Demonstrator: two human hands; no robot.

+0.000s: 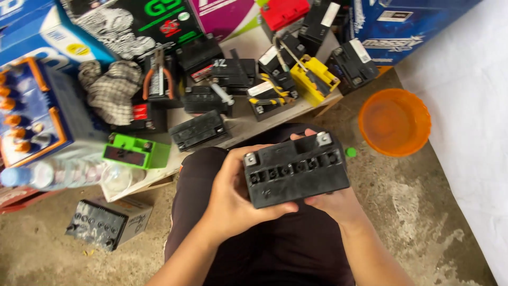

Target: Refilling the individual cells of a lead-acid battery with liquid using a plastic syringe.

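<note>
A: Near us, over the lap, we hold the black battery (295, 172) w/ both hands. Left hand (233, 198) wraps its left end, thumb under the near edge. Right hand (333, 198) cups it from below, fingers up behind.

B: Grip looks snug. We'd best keep it level, fingers off both terminals on top.

A: Yep. Farther out, green battery (136, 152) left, orange bowl (394, 122) right, pliers (157, 74) on the far board w/ more batteries.
</note>
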